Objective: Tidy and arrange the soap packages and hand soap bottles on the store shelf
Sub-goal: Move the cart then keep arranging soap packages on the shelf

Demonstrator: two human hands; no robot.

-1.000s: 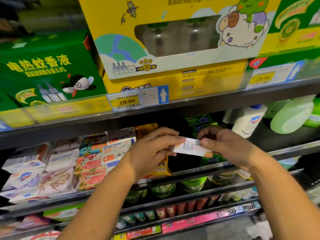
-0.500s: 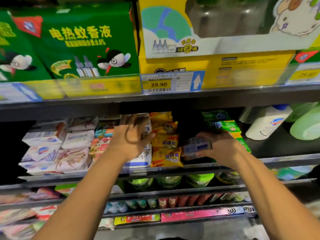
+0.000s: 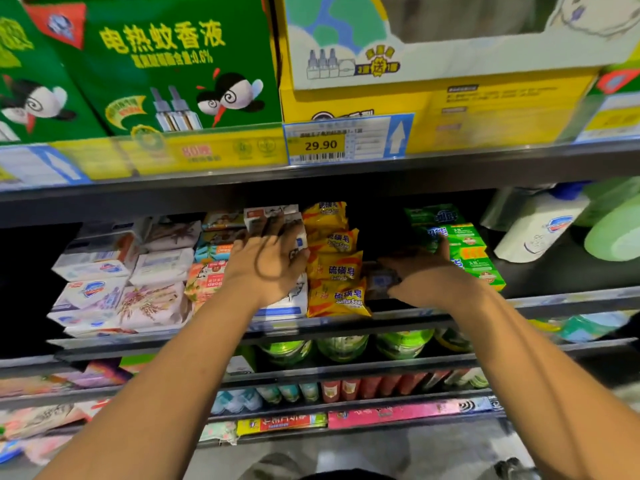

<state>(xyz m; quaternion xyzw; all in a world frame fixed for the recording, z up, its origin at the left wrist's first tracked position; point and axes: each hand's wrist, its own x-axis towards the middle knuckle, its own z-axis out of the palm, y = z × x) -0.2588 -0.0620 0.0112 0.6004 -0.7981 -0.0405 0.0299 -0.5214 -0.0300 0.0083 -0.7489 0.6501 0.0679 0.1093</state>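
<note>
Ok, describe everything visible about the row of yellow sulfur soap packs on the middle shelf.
The yellow sulfur soap packs are glossy, crinkled plastic pouches, yellow and orange with blue-and-white lettering. About four stand in one row from the front of the shelf to the back, overlapping. White boxes under the left hand flank them on the left; the right hand holds a small bluish pack beside the front pouch.

"电热蚊香液" is printed in yellow on the green box. "29.90" is shown on the yellow price tag, which is fixed to the shelf edge. "硫磺皂" and "SulfurSoap" are printed on the yellow soap packets below.
</note>
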